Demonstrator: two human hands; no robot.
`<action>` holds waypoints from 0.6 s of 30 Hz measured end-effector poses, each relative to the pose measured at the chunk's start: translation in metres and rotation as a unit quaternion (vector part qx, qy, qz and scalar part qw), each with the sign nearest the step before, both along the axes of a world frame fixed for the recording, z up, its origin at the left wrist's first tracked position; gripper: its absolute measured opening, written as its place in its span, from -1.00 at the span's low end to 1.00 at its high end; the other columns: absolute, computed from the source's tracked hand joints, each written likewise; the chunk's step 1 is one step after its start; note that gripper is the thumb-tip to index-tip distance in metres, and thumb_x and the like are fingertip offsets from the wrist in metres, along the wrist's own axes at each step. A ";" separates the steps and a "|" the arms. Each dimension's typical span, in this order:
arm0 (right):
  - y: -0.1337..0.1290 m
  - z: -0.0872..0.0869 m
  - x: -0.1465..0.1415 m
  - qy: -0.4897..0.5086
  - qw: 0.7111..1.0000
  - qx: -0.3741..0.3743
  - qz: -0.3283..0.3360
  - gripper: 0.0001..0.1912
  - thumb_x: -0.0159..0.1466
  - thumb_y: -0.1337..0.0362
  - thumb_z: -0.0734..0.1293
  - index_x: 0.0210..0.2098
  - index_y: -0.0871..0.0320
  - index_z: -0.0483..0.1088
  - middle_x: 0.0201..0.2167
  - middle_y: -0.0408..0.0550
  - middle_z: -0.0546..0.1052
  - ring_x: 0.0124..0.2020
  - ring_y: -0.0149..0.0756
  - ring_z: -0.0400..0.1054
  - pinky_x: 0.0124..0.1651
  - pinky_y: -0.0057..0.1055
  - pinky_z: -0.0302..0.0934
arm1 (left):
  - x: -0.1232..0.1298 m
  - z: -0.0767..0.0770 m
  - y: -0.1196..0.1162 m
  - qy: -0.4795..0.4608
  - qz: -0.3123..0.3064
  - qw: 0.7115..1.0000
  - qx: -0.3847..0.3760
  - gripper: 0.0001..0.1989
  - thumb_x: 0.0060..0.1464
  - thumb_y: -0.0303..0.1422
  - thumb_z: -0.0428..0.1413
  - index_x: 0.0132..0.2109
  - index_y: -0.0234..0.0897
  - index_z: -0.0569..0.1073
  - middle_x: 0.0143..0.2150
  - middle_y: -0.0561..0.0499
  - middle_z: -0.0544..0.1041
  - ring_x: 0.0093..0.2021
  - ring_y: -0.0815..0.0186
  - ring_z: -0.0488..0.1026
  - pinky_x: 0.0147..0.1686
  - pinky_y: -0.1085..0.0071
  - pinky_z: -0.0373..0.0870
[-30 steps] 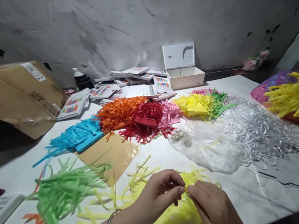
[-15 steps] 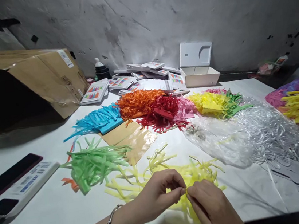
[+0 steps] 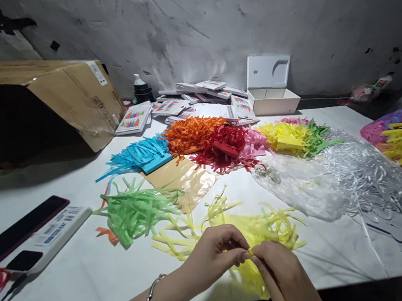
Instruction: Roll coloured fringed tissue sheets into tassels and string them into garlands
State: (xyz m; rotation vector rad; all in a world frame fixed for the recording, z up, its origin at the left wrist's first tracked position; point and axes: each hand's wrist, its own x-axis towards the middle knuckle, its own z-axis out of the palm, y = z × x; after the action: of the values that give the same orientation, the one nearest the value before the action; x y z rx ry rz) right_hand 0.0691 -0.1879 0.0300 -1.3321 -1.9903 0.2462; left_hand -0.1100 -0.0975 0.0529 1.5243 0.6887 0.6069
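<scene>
Near the table's front edge, my left hand [image 3: 220, 254] pinches a small yellow tissue-paper tassel [image 3: 249, 280] between thumb and forefinger. My right hand [image 3: 283, 270] meets it there, its fingertips closed on the same piece. The tassel's strips hang below both hands. Just behind lies a loose heap of pale yellow fringed tissue paper [image 3: 263, 226], partly hidden by my hands. Light green fringed paper [image 3: 138, 210] lies to the left, and a scrap of orange paper [image 3: 107, 235] beside it. A silver bangle is on my left wrist.
Blue [image 3: 138, 155], orange [image 3: 191, 134], red [image 3: 226, 147] and yellow fringe bundles [image 3: 284, 137] line the back, before a pile of flat boxes [image 3: 210, 105]. A carton [image 3: 79, 97], a power bank with phone [image 3: 56, 233] stand left. Silver strands [image 3: 371, 177] and a plastic bag [image 3: 302, 191] lie right.
The view has shifted slightly, so the table's things appear a little further right and higher. Both hands stay together on the yellow tassel, with only small finger movement.
</scene>
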 end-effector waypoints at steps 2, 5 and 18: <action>0.000 -0.002 0.000 0.004 1.000 -0.005 -0.004 -0.82 0.46 0.38 0.15 -0.23 0.07 0.32 -0.41 -0.13 0.47 -0.39 -0.30 0.36 -0.30 -0.37 0.18 | -0.001 0.000 0.001 0.005 0.003 1.000 -0.016 -0.85 0.06 -0.34 0.26 -0.36 -0.37 0.54 -0.46 0.02 0.50 -0.50 0.39 0.46 -0.46 0.50 0.42; -0.001 -0.003 -0.003 0.028 0.999 -0.013 -0.017 -0.81 0.47 0.38 0.14 -0.22 0.07 0.34 -0.40 -0.13 0.48 -0.39 -0.29 0.37 -0.29 -0.36 0.20 | -0.002 0.000 0.001 0.007 -0.016 0.998 -0.053 -0.76 0.11 -0.24 0.23 -0.34 -0.38 0.52 -0.45 0.01 0.48 -0.51 0.37 0.48 -0.47 0.49 0.45; 0.022 -0.027 -0.019 0.028 0.987 0.156 -0.016 -0.85 0.42 0.38 0.23 -0.28 0.06 0.34 -0.52 -0.22 0.48 -0.52 -0.35 0.40 -0.03 -0.23 0.25 | -0.026 0.001 -0.004 0.031 0.035 0.954 0.295 -0.93 0.25 -0.42 -0.02 -0.23 -0.25 0.35 -0.33 -0.04 0.46 -0.37 0.31 0.39 -0.34 0.44 0.36</action>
State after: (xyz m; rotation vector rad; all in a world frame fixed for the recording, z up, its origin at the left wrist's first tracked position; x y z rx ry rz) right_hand 0.0500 -0.1657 0.0031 -1.1421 -1.8675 -0.0432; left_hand -0.1358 -0.1019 0.0543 2.0835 0.6414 0.8733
